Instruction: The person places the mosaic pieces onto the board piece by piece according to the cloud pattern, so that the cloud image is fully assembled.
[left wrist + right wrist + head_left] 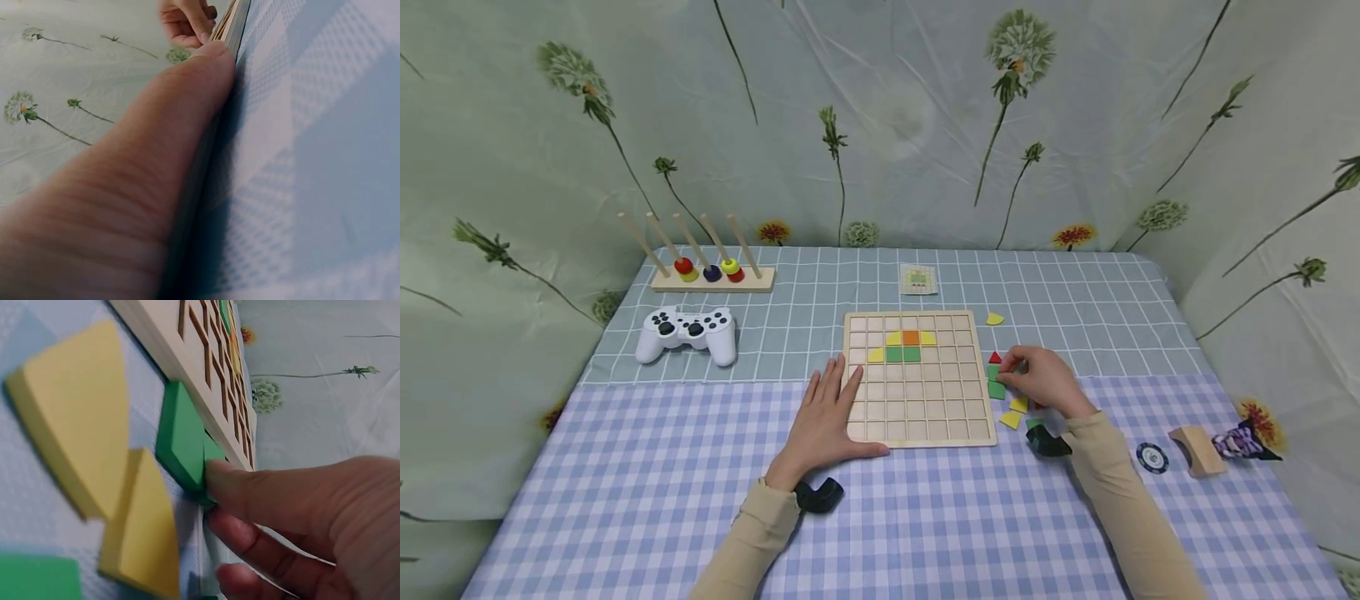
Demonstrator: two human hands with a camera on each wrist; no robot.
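A wooden grid board lies mid-table with yellow, orange and green tiles set in its upper rows. My left hand rests flat and open over the board's left edge; in the left wrist view its thumb lies along the board's edge. Just right of the board, my right hand pinches a green square tile lying against the board's rim. Beside it lie a red triangle, yellow pieces and another green tile.
A white game controller and a peg stand with coloured rings sit at the far left. A pattern card lies behind the board, with a yellow quarter piece near it. A chip and wooden block sit at the right.
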